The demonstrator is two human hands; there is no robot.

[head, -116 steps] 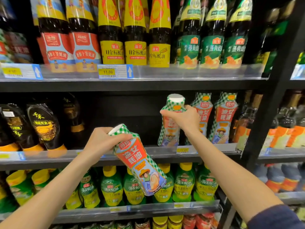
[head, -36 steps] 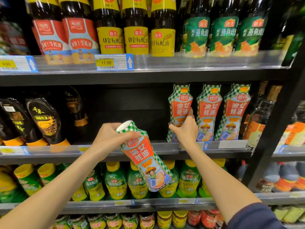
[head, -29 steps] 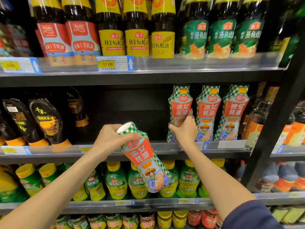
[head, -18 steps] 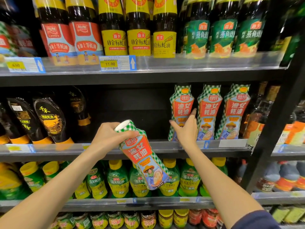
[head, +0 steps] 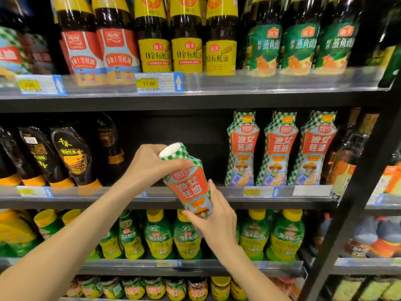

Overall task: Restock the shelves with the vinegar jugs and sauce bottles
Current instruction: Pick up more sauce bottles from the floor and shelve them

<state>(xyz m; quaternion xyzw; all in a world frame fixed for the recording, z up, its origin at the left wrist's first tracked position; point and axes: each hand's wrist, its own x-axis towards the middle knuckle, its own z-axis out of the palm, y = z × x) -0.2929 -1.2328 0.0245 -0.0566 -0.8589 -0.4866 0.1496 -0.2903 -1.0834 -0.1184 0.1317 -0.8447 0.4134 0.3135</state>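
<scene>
A green-checked sauce bottle [head: 188,185] with a red label and a white end hangs tilted in front of the middle shelf [head: 282,199]. My left hand [head: 152,166] grips its upper white end. Around its lower end curl the fingers of my right hand [head: 217,220]. Three matching sauce bottles [head: 280,148] stand upright in a row on the right part of that shelf. Between them and the dark bottles at the left, the shelf shows a dark gap behind the held bottle.
Dark squeeze bottles [head: 71,155] stand at the left of the middle shelf. Tall dark bottles with yellow labels [head: 186,51] and green labels fill the shelf above. Green bottles with yellow caps [head: 284,235] fill the one below. A black upright post [head: 364,170] bounds the bay at the right.
My right hand has left the shelved bottles and come down to take the lower end of the bottle held by my left hand. That bottle has tipped slightly more upright.
</scene>
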